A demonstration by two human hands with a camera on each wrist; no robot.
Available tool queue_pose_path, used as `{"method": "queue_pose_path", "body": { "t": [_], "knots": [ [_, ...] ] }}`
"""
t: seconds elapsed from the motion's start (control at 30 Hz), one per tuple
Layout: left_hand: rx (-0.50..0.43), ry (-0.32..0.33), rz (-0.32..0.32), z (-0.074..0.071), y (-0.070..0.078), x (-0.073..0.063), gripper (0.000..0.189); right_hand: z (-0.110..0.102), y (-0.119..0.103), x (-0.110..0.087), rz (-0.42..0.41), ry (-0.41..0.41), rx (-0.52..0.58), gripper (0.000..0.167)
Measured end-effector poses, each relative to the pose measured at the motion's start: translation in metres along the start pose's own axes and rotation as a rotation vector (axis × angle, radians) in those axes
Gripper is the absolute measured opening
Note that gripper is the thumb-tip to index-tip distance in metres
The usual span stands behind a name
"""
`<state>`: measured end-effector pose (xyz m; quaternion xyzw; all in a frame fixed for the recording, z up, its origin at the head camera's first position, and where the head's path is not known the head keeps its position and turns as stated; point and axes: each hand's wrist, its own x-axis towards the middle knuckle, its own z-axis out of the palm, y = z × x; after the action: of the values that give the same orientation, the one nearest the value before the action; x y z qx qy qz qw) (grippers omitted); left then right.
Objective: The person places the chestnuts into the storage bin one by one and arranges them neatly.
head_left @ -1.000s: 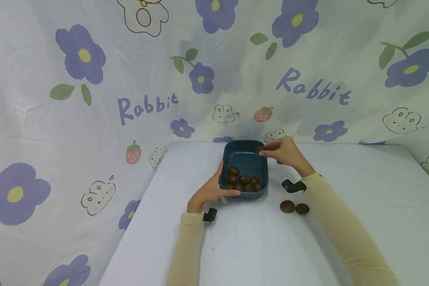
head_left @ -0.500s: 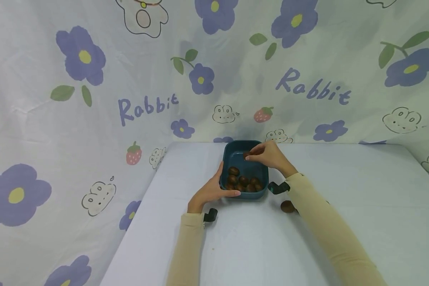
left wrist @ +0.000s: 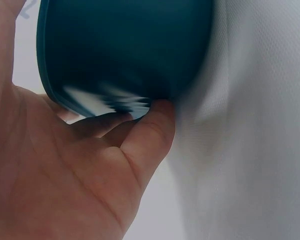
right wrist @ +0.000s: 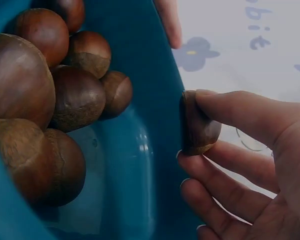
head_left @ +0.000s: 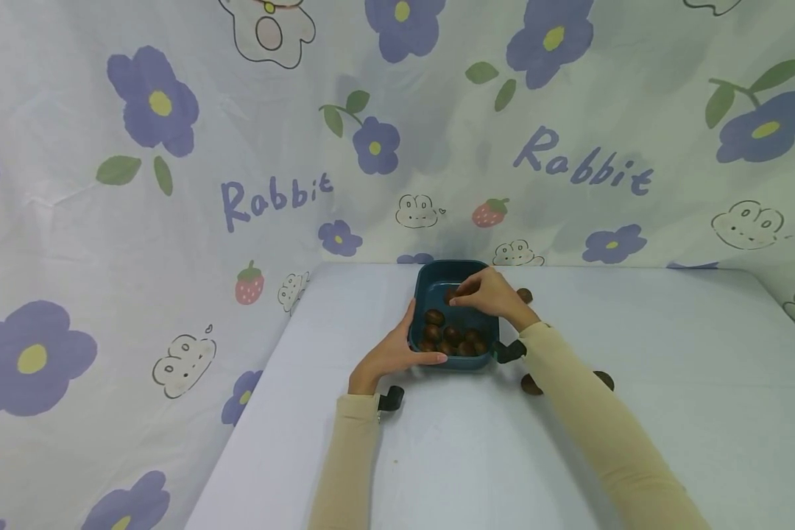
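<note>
The fingers [right wrist: 225, 185] of the right hand [head_left: 493, 293] were narrowed around a chestnut [right wrist: 197, 127], held over the blue container [head_left: 467, 362], twelve o'clock from the piled chestnuts [head_left: 452, 335]; the container's seven-o'clock corner was gripped by the left hand [head_left: 391, 353], presumably for steadiness.

The tray [right wrist: 157, 115] is teal, the chestnuts [right wrist: 79, 96] brown

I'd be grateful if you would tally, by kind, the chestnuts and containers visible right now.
Chestnuts: 12 in sight (8 in the blue container, 1 pinched by the right hand, 3 on the table); others may be hidden.
Containers: 1
Total: 13
</note>
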<state>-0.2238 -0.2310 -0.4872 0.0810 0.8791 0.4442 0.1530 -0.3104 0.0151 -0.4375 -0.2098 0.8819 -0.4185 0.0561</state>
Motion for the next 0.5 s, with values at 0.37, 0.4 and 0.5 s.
{"method": "queue_pose_path", "body": {
  "t": [0.37, 0.4, 0.5],
  "knots": [
    [0.009, 0.006, -0.013, -0.0002, 0.0018, -0.0016, 0.138, 0.0069, 0.0044, 0.0041, 0.013, -0.064, -0.103, 0.028],
    [0.01, 0.007, -0.013, -0.0002, 0.002, -0.0017, 0.138, 0.0069, 0.0039, 0.004, 0.013, -0.068, -0.117, 0.028],
    [0.012, 0.007, -0.011, -0.0001, 0.0022, -0.0016, 0.138, 0.0069, 0.0017, 0.0034, 0.024, -0.091, -0.165, 0.026]
  ]
}}
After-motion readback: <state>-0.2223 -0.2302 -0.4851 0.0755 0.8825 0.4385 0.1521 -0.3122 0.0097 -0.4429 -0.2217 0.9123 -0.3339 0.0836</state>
